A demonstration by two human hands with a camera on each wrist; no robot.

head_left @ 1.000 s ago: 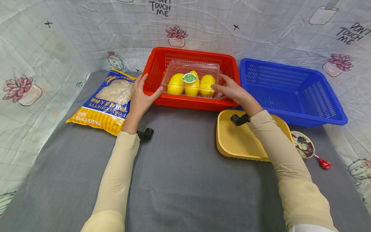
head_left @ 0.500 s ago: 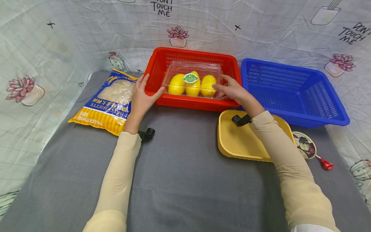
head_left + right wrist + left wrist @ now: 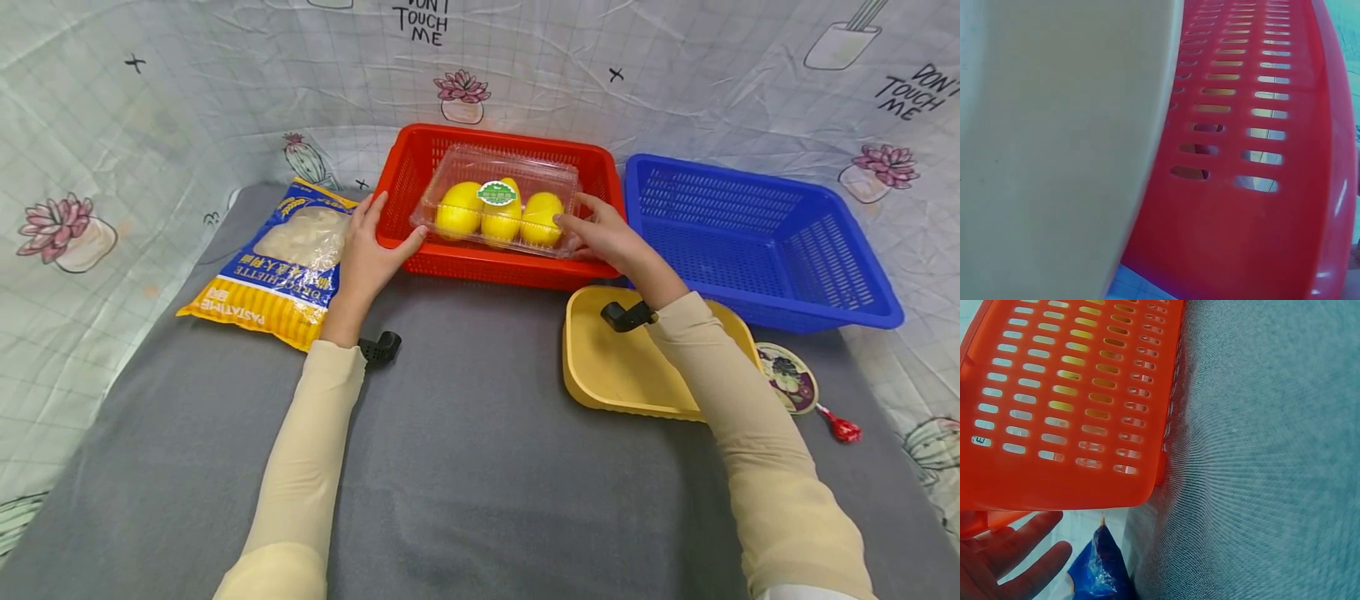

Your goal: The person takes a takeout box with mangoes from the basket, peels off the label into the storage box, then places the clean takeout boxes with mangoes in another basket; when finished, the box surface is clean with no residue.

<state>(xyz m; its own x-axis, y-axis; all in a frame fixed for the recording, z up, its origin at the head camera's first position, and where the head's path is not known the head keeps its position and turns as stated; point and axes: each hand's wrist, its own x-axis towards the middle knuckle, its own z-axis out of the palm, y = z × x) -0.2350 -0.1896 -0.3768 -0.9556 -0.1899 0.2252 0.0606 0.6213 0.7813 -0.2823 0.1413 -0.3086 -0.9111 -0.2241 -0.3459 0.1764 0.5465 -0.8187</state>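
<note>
A clear plastic clamshell box (image 3: 517,167) with yellow fruits (image 3: 459,210) and a green-white label lies tilted inside the red basket (image 3: 510,268). At its right end, my right hand (image 3: 611,242) pinches the box; some fingertips are hidden behind it. My left hand (image 3: 371,250) rests at the basket's front left corner, thumb and fingers spread. Its thumb tip is close to the box's lower left corner; whether they touch I cannot tell. In the left wrist view, straight fingers (image 3: 1029,550) show beside the basket's end. Only the basket wall (image 3: 1229,225) and a pale curved surface fill most of the right wrist view.
A blue-yellow pasta bag (image 3: 277,258) lies left of the basket, beside my left hand. To the right stands a blue basket (image 3: 757,308). Under my right forearm sits a yellow tray (image 3: 615,367); a round patterned lid (image 3: 787,379) and a red lollipop (image 3: 843,429) lie beyond it.
The clamshell box has risen slightly and tilted in the red basket, its left end shifting up and back. Both hands stay nearly where they were.
</note>
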